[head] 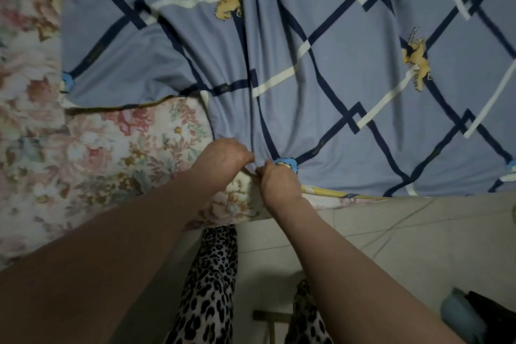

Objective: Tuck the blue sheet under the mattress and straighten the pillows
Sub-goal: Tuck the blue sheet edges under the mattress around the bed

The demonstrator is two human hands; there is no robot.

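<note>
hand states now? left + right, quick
Left hand: closed, pinching the edge of the blue diamond-patterned cotton sheet.
Right hand: closed, gripping the same sheet edge beside it.

Fingertips (pixel 251 160) buried in sheet (pixel 349 70) folds

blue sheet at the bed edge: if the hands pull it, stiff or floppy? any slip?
Probably floppy: the blue sheet shows folds fanning out from where the left hand and right hand pinch it. Likely light and thin, since it bunches into a small gather at the fingers. It may slide over the floral mattress rather than grip it; hard to tell.
</note>
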